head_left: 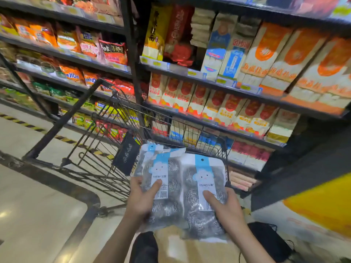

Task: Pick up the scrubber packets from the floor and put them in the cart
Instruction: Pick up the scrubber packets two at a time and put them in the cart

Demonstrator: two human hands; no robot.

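Gripping one scrubber packet each, the left hand (141, 199) and right hand (226, 209) are holding the packets (204, 188) lengthwise toward the cart (106, 149), over its near rim, right hand closer.

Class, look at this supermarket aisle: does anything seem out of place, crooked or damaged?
Nothing looks damaged or spilled. The left hand and right hand each hold scrubber packets above the wire cart, not yet dropped in. Shelves look tilted only because the camera is tilted.
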